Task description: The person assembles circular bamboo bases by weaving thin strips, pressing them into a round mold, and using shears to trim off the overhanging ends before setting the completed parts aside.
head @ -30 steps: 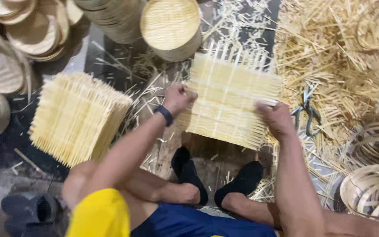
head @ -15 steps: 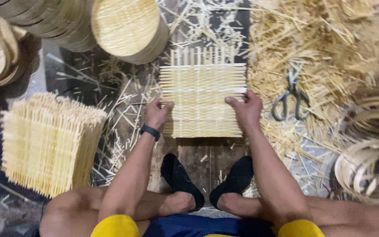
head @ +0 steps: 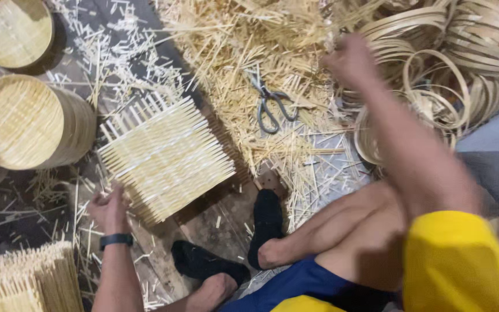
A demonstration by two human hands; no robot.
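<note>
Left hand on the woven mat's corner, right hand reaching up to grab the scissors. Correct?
Not quite. The left hand is at the woven mat corner, but the right hand reaches to the bamboo hoops, not the scissors, which lie untouched on the straw. The head view shows it.

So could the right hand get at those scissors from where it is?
Probably yes: the right hand is up by the bamboo rings, and the scissors lie uncovered on the straw beside it, nothing between.

Woven mat (head: 166, 159) lies centre-left on floor, touched at near-left corner by left hand (head: 109, 209). Scissors (head: 268, 103) lie to its right on straw pile (head: 244, 52). Right hand (head: 350, 60) is raised far right, by hoops (head: 434, 86). Round baskets (head: 27, 121) are stacked left of mat.
</note>
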